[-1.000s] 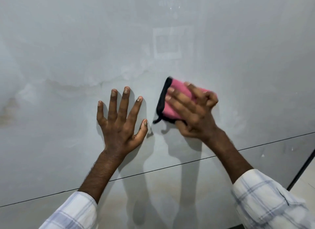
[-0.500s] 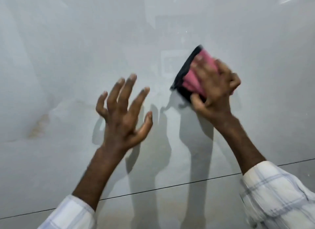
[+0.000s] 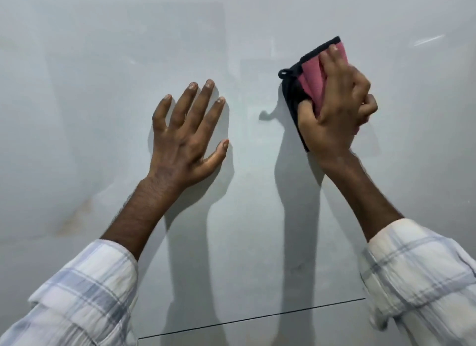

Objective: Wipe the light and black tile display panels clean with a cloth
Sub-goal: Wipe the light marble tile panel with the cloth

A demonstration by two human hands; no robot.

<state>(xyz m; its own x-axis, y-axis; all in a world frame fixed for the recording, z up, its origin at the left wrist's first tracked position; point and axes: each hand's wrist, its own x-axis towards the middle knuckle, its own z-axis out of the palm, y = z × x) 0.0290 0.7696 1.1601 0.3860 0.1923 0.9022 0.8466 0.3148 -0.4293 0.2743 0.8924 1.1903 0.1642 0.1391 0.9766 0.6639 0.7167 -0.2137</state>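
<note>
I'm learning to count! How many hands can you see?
2: the left hand flat on the light tile panel, the right hand gripping the pink cloth against it.

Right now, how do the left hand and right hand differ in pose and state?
The left hand lies flat with fingers spread and straight, holding nothing; the right hand has its fingers curled round the pink cloth. The left hand sits lower, near the middle of the view; the right hand is higher and further right. Shared: both are against the same light tile panel.
</note>
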